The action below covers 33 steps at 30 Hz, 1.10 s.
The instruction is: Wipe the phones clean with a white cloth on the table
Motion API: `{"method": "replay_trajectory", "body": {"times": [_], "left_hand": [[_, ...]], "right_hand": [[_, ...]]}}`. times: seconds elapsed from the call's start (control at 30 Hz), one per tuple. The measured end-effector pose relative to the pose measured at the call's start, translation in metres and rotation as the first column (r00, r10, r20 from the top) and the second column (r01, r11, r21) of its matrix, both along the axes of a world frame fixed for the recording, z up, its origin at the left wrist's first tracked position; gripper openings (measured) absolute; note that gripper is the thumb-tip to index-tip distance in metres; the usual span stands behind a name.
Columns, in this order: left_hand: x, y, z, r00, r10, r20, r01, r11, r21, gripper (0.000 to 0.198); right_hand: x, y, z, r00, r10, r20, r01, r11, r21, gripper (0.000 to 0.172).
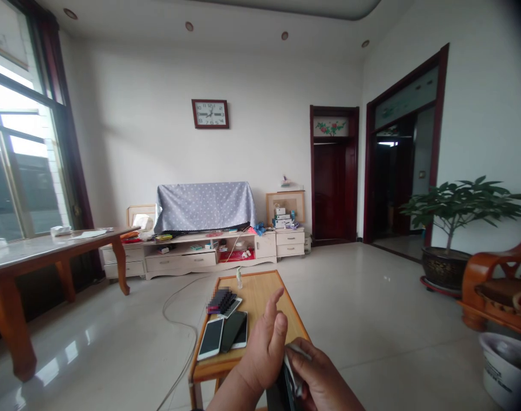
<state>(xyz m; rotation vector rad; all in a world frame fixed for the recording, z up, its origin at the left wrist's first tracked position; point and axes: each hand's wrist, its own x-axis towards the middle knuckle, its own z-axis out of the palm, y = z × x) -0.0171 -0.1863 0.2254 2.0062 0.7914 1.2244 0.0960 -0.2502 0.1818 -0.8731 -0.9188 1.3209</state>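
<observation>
My left hand (265,341) is raised over the near end of a small wooden table, its visible fingers stretched upward. Its palm side lies against or close beside a dark, flat, phone-like object (279,393) that runs out of the bottom of the view. My right hand (324,374) is closed on a crumpled grey-white cloth (295,374), pressed to the right side of that dark object. Some fingers of both hands are hidden. On the table left of my hands lie a white phone (211,338), a dark phone (233,331) overlapping another white-edged phone (243,334), and more behind.
The small wooden table (269,281) also bears a little clear bottle (238,278) and a blurred dark stack (221,300). A cable (187,322) runs along the floor at left. A white bucket (506,371) and wooden armchair (478,279) stand at right, a larger table (63,251) at left.
</observation>
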Motion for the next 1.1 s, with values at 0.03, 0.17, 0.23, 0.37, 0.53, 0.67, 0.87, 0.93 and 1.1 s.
{"method": "replay_trajectory", "body": {"times": [0.03,0.17,0.23,0.37,0.53,0.67,0.87,0.93,1.1], "left_hand": [[0.0,-0.001,0.001,0.999,-0.03,-0.04,0.031,0.999,0.02,0.068],[0.0,0.0,0.002,0.98,-0.096,-0.172,0.111,0.99,0.083,0.065],[0.0,0.002,0.002,0.979,-0.054,-0.194,0.073,0.993,0.094,0.065],[-0.006,0.011,0.003,0.97,0.002,-0.242,0.019,0.996,0.085,0.063],[-0.008,0.022,0.0,0.95,0.002,-0.312,0.022,0.997,0.073,0.06],[-0.002,0.033,-0.011,0.918,0.007,-0.395,0.04,0.993,0.109,0.06],[0.003,0.059,-0.037,0.92,0.135,-0.368,-0.07,0.98,0.185,0.06],[0.0,0.068,-0.051,0.924,0.188,-0.332,-0.124,0.971,0.205,0.059],[-0.007,0.082,-0.097,0.933,0.139,-0.331,-0.134,0.99,0.038,0.071]], "right_hand": [[0.0,-0.001,0.0,1.0,-0.003,0.005,0.003,1.0,-0.004,0.049],[0.0,-0.002,0.006,0.998,-0.051,0.04,0.052,0.999,-0.017,0.046],[0.001,-0.003,0.006,0.993,-0.08,0.086,0.081,0.997,-0.009,0.045],[0.004,-0.003,-0.001,0.97,-0.027,0.241,0.019,0.999,0.036,0.046],[0.004,0.004,-0.008,0.891,0.07,0.45,-0.098,0.994,0.041,0.039],[-0.002,0.016,-0.016,0.865,0.002,0.503,-0.03,0.998,0.049,0.03],[0.003,0.049,-0.057,0.931,-0.117,0.345,0.145,0.988,-0.056,0.035],[0.008,0.061,-0.069,0.952,-0.198,0.235,0.229,0.967,-0.111,0.037],[0.024,0.093,-0.088,0.932,-0.356,0.063,0.362,0.913,-0.188,0.04]]}}
